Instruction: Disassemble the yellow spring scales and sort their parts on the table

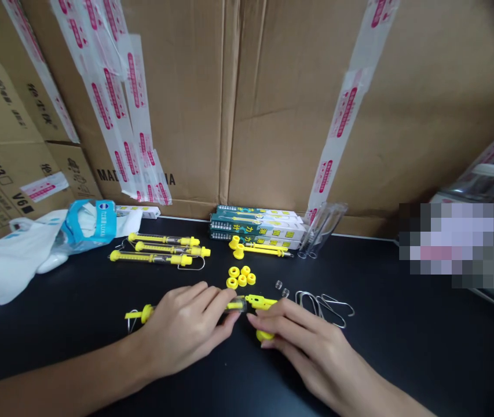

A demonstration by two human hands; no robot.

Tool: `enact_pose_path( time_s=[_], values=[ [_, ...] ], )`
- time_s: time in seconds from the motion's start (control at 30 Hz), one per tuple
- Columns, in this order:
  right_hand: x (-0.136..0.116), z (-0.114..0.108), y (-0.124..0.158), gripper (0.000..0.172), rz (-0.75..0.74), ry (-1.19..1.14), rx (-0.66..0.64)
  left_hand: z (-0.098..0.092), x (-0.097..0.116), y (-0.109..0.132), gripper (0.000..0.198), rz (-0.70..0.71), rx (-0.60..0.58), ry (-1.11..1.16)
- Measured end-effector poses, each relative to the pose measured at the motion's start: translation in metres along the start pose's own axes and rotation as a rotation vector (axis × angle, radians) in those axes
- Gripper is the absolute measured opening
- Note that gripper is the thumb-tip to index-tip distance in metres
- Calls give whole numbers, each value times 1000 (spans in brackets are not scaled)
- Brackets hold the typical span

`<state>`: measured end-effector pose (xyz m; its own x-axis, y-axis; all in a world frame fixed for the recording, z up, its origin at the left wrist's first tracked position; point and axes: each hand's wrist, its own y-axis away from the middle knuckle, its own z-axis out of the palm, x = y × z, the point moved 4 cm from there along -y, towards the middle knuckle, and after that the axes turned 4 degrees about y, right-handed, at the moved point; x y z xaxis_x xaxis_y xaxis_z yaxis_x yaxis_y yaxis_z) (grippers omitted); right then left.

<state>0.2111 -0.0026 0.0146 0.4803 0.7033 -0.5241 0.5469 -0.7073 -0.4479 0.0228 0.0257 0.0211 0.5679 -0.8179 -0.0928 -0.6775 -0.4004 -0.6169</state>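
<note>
My left hand is wrapped round the clear tube of a spring scale. That scale's yellow collar and tab stick out on the left, with a wire hook hanging there. My right hand is just right of the tube's open end, its fingers closed on a yellow cap. A yellow slotted strip lies by the right fingertips; whether they touch it I cannot tell. Several loose yellow caps lie beyond the hands. Two small clear rings and several wire hooks are to the right.
Three assembled spring scales lie at the back left, near a blue-and-white plastic packet. Stacked boxes, yellow rods and clear tubes are at the back. A cardboard wall bounds the black table.
</note>
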Motion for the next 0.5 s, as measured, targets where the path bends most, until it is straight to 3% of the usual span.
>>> enact_pose_path(
  time_s=[0.07, 0.2, 0.27, 0.4, 0.5],
  values=[
    [-2, 2, 3, 44, -21, 34, 19, -1, 0, -1, 11, 3, 8, 4],
    [-3, -7, 5, 44, -16, 58, 278, -2, -1, -2, 11, 8, 0, 6],
    [-2, -3, 3, 43, 4, 20, 234, -2, -1, -2, 11, 10, 0, 3],
    [-1, 10, 0, 44, 67, -17, 3, 0, -1, -1, 11, 4, 0, 0],
    [4, 8, -1, 36, 169, -95, 46, 0, -1, -2, 11, 6, 0, -1]
  ],
)
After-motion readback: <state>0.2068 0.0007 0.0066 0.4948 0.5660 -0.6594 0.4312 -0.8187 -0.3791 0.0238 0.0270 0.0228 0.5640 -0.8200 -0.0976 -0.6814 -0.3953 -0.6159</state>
